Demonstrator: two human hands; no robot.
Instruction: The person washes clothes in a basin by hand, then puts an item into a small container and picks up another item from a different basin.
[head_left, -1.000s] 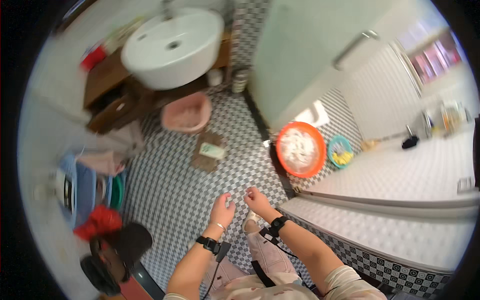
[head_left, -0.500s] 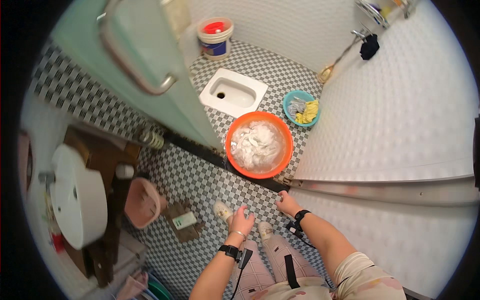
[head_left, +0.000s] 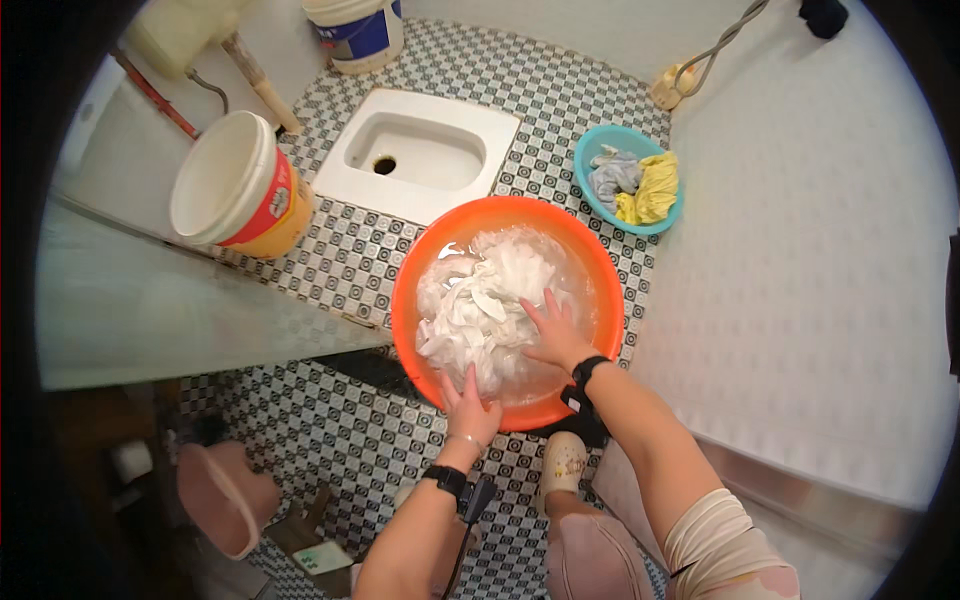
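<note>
A large orange basin stands on the tiled floor ahead of me. White wet cloth lies heaped in the water inside it. My right hand reaches over the basin's near right part with fingers spread, close to the cloth; whether it touches is hard to tell. At the near rim, my left hand has its fingers stretched apart, with the tips by the cloth's near edge. Neither hand grips anything. Black bands sit on both wrists.
A white squat toilet is set in the floor behind the basin. Right of it stands a turquoise basin with grey and yellow cloths. Buckets are at the left, near a glass door. A pink bin stands lower left.
I have stepped closer to the orange basin. Both hands have moved forward from in front of my legs to over the basin and its near rim.
</note>
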